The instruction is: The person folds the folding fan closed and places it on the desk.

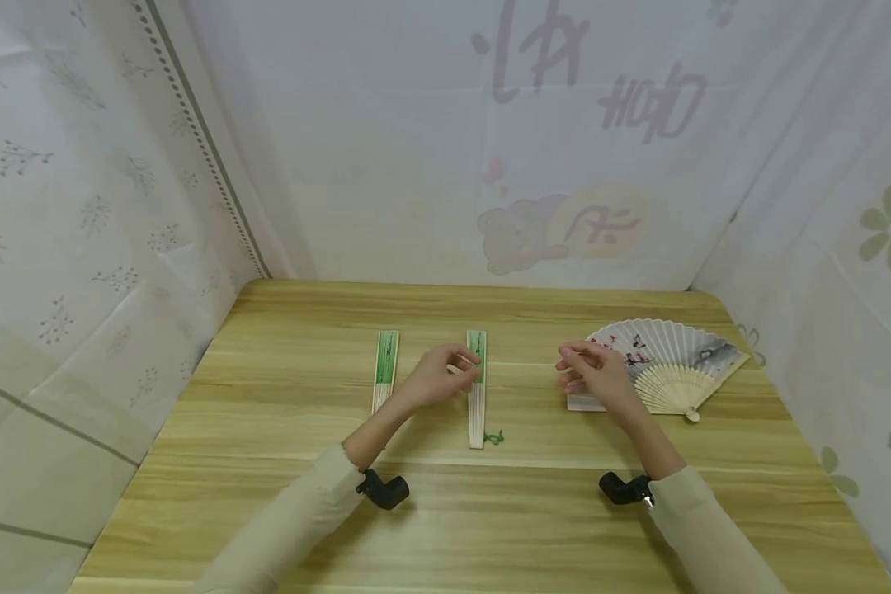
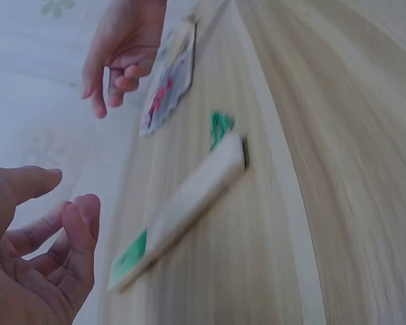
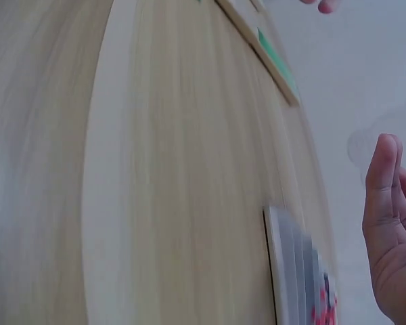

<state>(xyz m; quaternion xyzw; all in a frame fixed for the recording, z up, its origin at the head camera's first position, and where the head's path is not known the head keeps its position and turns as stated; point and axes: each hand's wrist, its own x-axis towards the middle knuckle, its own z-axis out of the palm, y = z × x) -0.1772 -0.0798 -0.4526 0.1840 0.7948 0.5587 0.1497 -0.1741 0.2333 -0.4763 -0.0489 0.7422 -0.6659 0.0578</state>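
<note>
A folded fan [image 1: 477, 417] with a green upper part and pale ribs lies in the middle of the table, a green tassel [image 1: 494, 437] at its lower end. Over its upper part hovers my left hand [image 1: 438, 378], fingers loosely bent and holding nothing. To the left, a second folded green fan [image 1: 387, 359] lies partly hidden behind my left wrist. On the right, a spread fan [image 1: 676, 363] shows red blossoms and grey painting. My right hand [image 1: 600, 378] hangs above that fan's left side with nothing in it; in the right wrist view its fingers [image 3: 382, 183] look mostly straight.
The wood-grain table [image 1: 445, 528] meets a pale printed curtain [image 1: 371, 165] at the back. More curtains hang on the left and right sides. A black wrist camera [image 1: 386, 490] sits on the left wrist, another camera [image 1: 624, 488] on the right.
</note>
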